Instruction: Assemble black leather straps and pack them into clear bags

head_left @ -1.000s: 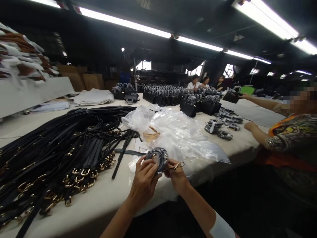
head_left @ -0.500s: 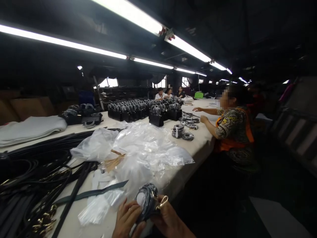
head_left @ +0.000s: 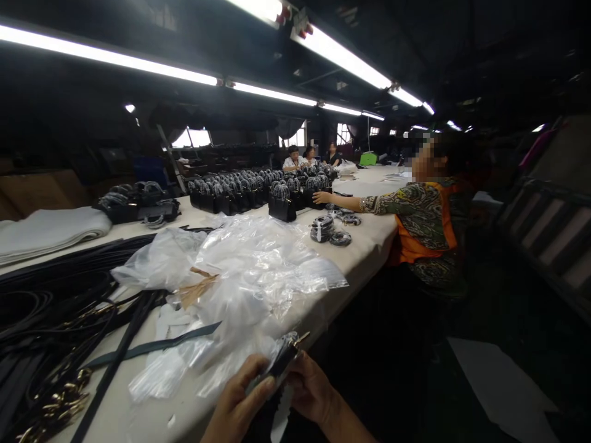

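At the near table edge, both my hands grip a coiled dark bag strap (head_left: 279,358) with clear plastic around it and a gold-coloured metal clip at its top. My left hand (head_left: 244,394) pinches the coil from the left, its thumb along the near side. On the opposite side, the fingers of my right hand (head_left: 314,387) are closed on it near the clip. A white toothed strip (head_left: 281,413) hangs below the coil between my hands; its upper end is hidden. Close by on the left are clear plastic sleeves (head_left: 159,372) and a flat dark strip (head_left: 152,347).
A heap of clear plastic bags (head_left: 263,264) covers the table's middle. Loose black straps (head_left: 92,264) and gold clips (head_left: 60,400) lie left. Beyond stand rows of black handbags (head_left: 226,200). Wrapped strap coils (head_left: 322,229) lie near a co-worker (head_left: 415,215) at right.
The coil has turned from face-on to nearly edge-on in my hands, and the white strip now shows below. The co-worker's arm has reached out to the handbags. The view has shifted slightly.
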Demonstrator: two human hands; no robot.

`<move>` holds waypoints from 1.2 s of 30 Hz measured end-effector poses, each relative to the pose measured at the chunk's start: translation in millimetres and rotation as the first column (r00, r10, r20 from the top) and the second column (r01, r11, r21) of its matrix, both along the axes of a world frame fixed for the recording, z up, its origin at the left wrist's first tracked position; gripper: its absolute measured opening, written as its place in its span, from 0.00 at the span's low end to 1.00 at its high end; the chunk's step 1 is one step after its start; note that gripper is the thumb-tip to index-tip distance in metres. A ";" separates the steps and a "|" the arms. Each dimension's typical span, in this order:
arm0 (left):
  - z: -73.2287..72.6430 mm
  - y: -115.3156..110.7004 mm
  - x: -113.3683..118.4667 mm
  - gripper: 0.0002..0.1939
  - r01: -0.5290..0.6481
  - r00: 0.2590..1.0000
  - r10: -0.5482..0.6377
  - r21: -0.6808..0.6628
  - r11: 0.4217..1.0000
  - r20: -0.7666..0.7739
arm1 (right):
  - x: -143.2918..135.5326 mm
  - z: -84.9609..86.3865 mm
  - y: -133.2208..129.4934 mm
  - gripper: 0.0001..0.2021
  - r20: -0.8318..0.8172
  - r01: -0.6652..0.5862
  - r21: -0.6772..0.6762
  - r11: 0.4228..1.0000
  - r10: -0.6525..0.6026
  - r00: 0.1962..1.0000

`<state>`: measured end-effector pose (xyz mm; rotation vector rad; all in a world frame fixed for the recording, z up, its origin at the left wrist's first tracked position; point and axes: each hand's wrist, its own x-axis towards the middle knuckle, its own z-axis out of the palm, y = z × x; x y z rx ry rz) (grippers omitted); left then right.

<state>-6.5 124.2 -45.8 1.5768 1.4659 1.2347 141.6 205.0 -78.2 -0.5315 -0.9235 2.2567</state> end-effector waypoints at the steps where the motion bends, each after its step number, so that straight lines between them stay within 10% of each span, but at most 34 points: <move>1: 5.7 1.7 4.8 0.14 0.018 0.998 -0.014 -0.066 0.998 0.056 | -0.9 0.4 -1.2 0.20 0.010 0.041 0.011 0.999 -0.041 0.999; 11: 7.4 8.8 21.8 0.17 0.098 0.845 0.048 -0.242 0.965 0.533 | 16.2 -2.6 5.5 0.11 0.100 0.059 0.136 0.989 -0.073 0.992; 18: 1.6 4.4 19.4 0.14 -0.209 0.978 0.205 -0.093 0.974 -0.049 | 12.0 -6.6 5.6 0.13 0.139 0.036 0.182 0.983 -0.062 0.988; 27: -45.5 4.8 -36.1 0.11 -0.177 0.647 0.524 0.559 0.810 -0.554 | -5.9 1.7 4.2 0.22 0.182 -0.077 0.329 0.941 0.017 0.983; 36: -36.8 -0.3 -69.0 0.14 -0.238 0.569 0.625 0.620 0.747 -0.535 | -68.2 10.1 4.3 0.21 0.094 0.013 0.196 0.981 -0.032 0.995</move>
